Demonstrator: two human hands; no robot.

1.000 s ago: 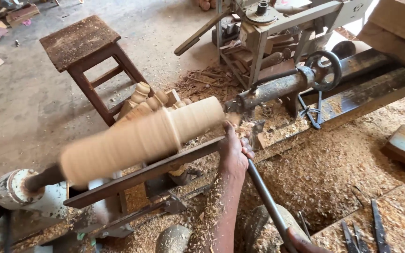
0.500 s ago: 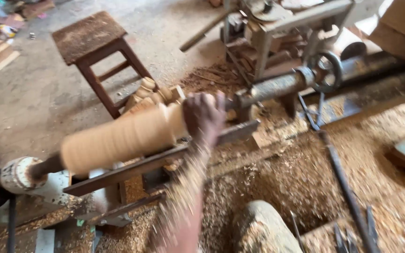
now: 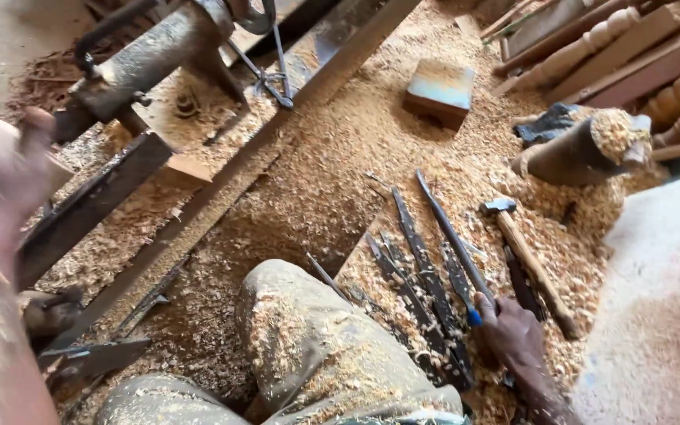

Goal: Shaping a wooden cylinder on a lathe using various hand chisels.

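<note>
My right hand (image 3: 515,337) lies low on the sawdust among several dark metal turning chisels (image 3: 423,283). Its fingers close on the handle end of a long chisel (image 3: 450,232) with a blue band, whose blade points away toward the lathe bed. A wooden-handled hammer (image 3: 530,264) lies just right of that chisel. My left hand (image 3: 0,169) is a blur at the far left, raised beside the lathe's flat tool rest bar (image 3: 88,206), with nothing visible in it. My sawdust-covered knee (image 3: 312,346) sits between the two hands.
The rusty tailstock (image 3: 147,61) and angled lathe bed rail (image 3: 277,138) cross the upper left. A wooden block (image 3: 439,91) rests on thick sawdust. Turned wooden spindles (image 3: 592,47) are stacked top right, above a dark stump heaped with shavings (image 3: 580,151). A pale dusty surface (image 3: 659,315) fills the right edge.
My view has swung right, from the spinning workpiece to the tools on the floor. My right hand has carried the long chisel down among them. My left hand has left the workpiece.
</note>
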